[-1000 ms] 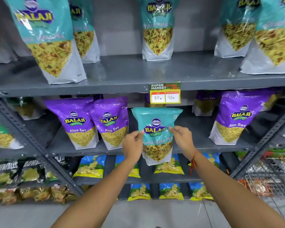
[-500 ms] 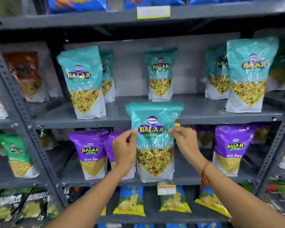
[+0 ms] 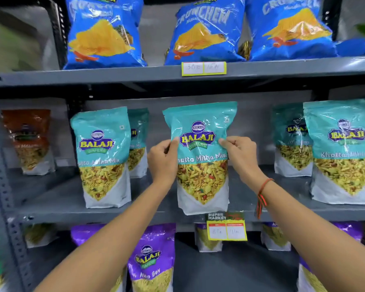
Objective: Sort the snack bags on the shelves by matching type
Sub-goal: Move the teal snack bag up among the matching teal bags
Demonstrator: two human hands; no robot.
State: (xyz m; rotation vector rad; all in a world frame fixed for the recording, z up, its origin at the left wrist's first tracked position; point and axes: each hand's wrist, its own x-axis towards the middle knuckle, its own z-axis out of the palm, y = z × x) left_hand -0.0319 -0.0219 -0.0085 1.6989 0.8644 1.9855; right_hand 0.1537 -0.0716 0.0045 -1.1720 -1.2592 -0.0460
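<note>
A teal Khatta Mitha Mix bag [image 3: 201,175] is upright in front of the middle shelf [image 3: 51,213], its bottom at the shelf's front edge. My left hand [image 3: 163,160] pinches its left side and my right hand [image 3: 239,153] pinches its right side, both at label height. Matching teal bags stand on that shelf: one to the left [image 3: 102,157], another behind that one [image 3: 138,142], and two at the right [image 3: 340,152] [image 3: 291,142]. Purple Aloo Sev bags [image 3: 152,260] stand on the shelf below.
Blue Crunchem chip bags [image 3: 204,32] fill the top shelf. An orange-brown bag [image 3: 27,140] stands at the far left of the middle shelf. Price tags hang on the shelf edges [image 3: 227,229]. A perforated grey upright [image 3: 2,186] runs down the left.
Both hands have lifted the teal bag from the purple-bag shelf up to the middle shelf with the other teal bags. The view has tilted upward, bringing the blue chip bags into sight.
</note>
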